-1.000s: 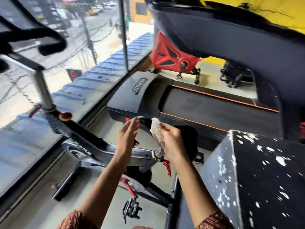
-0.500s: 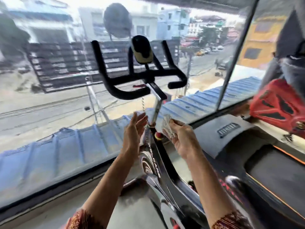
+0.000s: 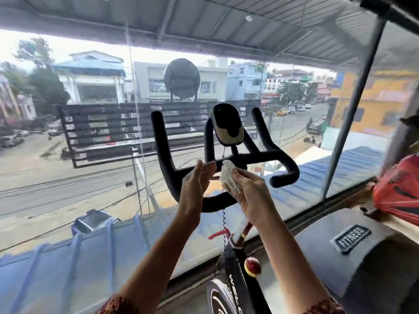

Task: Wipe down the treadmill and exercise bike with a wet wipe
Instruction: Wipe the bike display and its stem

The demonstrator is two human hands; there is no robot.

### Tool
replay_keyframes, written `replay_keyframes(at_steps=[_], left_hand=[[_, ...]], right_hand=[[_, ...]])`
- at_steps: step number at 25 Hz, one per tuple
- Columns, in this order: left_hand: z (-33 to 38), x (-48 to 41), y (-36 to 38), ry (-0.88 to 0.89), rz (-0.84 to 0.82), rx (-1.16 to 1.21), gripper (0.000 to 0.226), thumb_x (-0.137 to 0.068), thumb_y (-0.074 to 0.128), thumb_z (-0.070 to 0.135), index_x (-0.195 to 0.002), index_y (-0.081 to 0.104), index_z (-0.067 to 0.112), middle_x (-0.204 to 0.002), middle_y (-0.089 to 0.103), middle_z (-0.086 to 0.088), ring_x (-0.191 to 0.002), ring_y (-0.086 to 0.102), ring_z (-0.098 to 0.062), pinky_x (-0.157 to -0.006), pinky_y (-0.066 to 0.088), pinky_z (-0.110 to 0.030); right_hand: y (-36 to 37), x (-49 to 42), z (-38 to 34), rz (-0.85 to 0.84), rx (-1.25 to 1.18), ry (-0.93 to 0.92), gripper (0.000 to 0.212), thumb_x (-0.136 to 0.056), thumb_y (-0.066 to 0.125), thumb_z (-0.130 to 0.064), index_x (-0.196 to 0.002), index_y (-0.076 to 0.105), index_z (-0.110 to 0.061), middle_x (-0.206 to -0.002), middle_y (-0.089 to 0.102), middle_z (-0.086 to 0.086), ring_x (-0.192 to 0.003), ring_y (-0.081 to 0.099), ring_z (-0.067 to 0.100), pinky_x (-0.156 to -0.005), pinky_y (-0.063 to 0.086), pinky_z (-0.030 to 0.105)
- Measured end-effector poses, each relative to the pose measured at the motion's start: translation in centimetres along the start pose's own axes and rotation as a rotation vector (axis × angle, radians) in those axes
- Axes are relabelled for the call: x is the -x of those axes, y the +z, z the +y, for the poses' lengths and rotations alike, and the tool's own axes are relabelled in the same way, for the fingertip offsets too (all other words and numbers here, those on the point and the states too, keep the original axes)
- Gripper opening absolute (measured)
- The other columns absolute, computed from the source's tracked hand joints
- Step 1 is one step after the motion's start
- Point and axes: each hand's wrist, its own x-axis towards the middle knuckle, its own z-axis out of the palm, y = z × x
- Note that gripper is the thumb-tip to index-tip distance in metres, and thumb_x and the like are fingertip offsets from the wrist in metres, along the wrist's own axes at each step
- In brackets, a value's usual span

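We make out just a narrow strip of grey floor [image 3: 276, 288] along its window edge, where the exercise bike [image 3: 233, 286] rises just left of the treadmill [image 3: 317, 248], its hood marked FITNESS.

A gym: an exercise bike [image 3: 224, 168] and treadmill [image 3: 353, 250] face street-view windows [image 3: 90, 155].

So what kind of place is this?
Probably a gym, on an upper floor. There's an exercise bike with black handlebars, a treadmill labelled FITNESS to its right, and a big window looking down on the street.
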Motion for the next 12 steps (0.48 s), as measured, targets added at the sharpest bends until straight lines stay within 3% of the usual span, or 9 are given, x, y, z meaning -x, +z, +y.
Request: replay_keyframes(at_steps=[5,8,10,12], left_hand=[[-0.3,-5.7,-0.1,0.063,-0.110,-0.125,0.037,-0.101,0.038,0.028,-0.117,0.064,0.006,-0.113,0.066,-0.001,-0.107,0.058,0.000,-0.090,0.044,-0.012],[-0.5,-8.9,0.1,0.126,-0.122,-0.172,0.024,-0.098,0.049,0.030,-0.103,0.071,0.021,-0.101,0.066,0.002,-0.094,0.059,-0.004,-0.090,0.042,-0.020],[-0.8,-11.7,0.3,0.164,-0.093,-0.221,0.015,-0.092,0.057,0.032,-0.092,0.072,0.030,-0.096,0.070,0.008,-0.094,0.061,-0.006,-0.092,0.043,-0.026],[-1.0,-14.1,0.8,0.209,-0.060,-0.269,0.013,-0.092,0.060,0.023,-0.096,0.072,0.025,-0.097,0.073,0.007,-0.096,0.064,-0.004,-0.090,0.046,-0.024]], right_hand=[[0.2,-5.6,-0.7,0.030,0.118,-0.179,0.019,-0.096,0.054,-0.010,-0.109,0.068,-0.009,-0.107,0.071,0.011,-0.098,0.069,0.017,-0.089,0.054,0.025],[0.1,-9.1,-0.9,0.059,0.291,-0.391,0.022,-0.096,0.055,-0.014,-0.105,0.072,-0.025,-0.115,0.067,0.015,-0.112,0.061,0.020,-0.101,0.047,0.033],[0.5,-12.4,-1.7,0.112,0.435,-0.656,0.023,-0.098,0.053,-0.015,-0.113,0.065,-0.027,-0.120,0.066,0.002,-0.113,0.059,0.004,-0.098,0.046,0.020],[0.9,-16.3,-2.4,0.146,0.591,-0.886,0.026,-0.100,0.049,-0.015,-0.122,0.056,-0.025,-0.122,0.059,-0.013,-0.110,0.055,-0.009,-0.094,0.044,0.012]])
